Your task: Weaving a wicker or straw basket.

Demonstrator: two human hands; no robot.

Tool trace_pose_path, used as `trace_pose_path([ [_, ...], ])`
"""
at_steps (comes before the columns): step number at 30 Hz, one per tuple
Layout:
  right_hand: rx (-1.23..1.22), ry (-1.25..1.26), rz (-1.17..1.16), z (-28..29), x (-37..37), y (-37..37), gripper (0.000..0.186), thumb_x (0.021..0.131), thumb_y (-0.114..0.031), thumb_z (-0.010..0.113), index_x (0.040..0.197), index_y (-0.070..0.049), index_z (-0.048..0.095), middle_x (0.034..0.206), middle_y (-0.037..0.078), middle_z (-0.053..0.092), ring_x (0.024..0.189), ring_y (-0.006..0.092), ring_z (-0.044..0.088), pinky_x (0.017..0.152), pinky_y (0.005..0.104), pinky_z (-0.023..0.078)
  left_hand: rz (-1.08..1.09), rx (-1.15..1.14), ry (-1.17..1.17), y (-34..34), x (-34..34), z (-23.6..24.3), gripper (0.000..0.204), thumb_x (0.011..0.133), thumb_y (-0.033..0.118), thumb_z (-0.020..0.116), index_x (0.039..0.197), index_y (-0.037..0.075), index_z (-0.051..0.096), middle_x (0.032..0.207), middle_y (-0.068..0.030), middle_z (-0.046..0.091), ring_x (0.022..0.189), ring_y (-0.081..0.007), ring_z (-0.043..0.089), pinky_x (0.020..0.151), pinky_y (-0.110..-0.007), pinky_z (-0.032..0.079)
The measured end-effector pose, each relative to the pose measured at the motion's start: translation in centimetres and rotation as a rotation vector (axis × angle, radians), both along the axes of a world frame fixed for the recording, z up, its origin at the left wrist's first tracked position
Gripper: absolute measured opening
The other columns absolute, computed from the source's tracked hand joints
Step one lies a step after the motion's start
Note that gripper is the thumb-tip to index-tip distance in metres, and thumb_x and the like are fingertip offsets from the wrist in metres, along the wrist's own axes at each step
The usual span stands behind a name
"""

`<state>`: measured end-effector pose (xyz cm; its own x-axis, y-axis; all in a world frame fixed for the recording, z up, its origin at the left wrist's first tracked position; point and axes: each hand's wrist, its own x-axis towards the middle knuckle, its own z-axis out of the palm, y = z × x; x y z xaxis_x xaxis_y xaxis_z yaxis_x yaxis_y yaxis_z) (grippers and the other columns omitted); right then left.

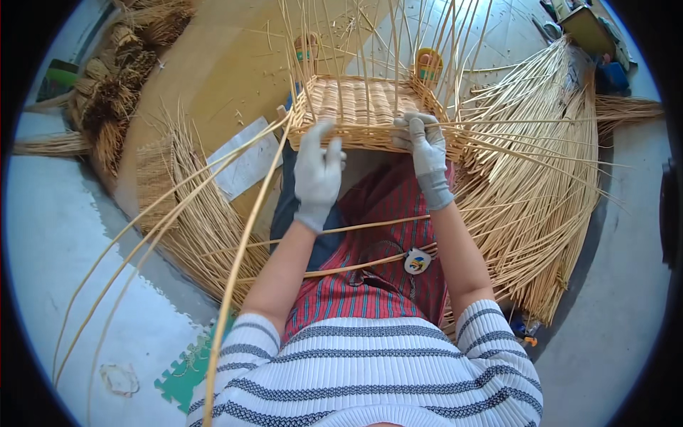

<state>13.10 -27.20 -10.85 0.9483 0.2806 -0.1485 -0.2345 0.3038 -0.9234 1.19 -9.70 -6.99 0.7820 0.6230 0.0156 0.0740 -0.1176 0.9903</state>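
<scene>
1. The left hand [318, 171], in a pale grey glove, is standing half open at the near left side of the basket [359, 99], its fingers pointing up and its thumb spread apart; whether it is touching the weave, I cannot tell.
2. The right hand [425, 146], gloved alike, is gripping the near edge of the basket toward its right end, its fingers curling inward; exactly which strands it is pinching is hidden.
3. The basket is sitting beyond the lap, between the hands and the two shoes [429, 64], its inside facing up.
4. Long canes [245, 238] are sweeping from its left corner toward the lower left, while more are rising from the far side and others are reaching out to the right.
5. A red striped apron [388, 196] is covering the lap, with two loose canes lying across it.
6. A pile of straw-coloured canes [548, 178] is spreading on the right; a smaller pile [192, 206] is lying on the left, beside a sheet of paper [245, 156].
</scene>
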Motion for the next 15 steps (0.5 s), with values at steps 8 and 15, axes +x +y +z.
trace_pose_path([
  [8, -0.045, 0.086, -0.129, 0.5, 1.0, -0.4, 0.017, 0.093, -0.008, 0.072, 0.107, -0.007, 0.063, 0.097, 0.005, 0.071, 0.084, 0.0137, 0.070, 0.068, 0.0266, 0.061, -0.589, -0.081, 0.546, 6.9, 5.3, 1.1, 0.048, 0.104, 0.049, 0.050, 0.114, 0.005, 0.065, 0.059, -0.0072, 0.063, 0.044, -0.0131, 0.060, 0.039, -0.026, 0.047],
  [15, -0.186, -0.168, -0.032, 3.4, 2.6, 1.0, 0.017, 0.091, 0.002, 0.071, 0.103, -0.006, 0.062, 0.090, 0.002, 0.069, 0.081, 0.0118, 0.067, 0.067, 0.0255, 0.054, -0.481, -0.119, 0.454, 5.4, 5.4, -0.3, 0.024, 0.101, 0.028, 0.063, 0.109, 0.006, 0.064, 0.080, -0.0054, 0.067, 0.059, -0.0138, 0.068, 0.048, -0.027, 0.054],
])
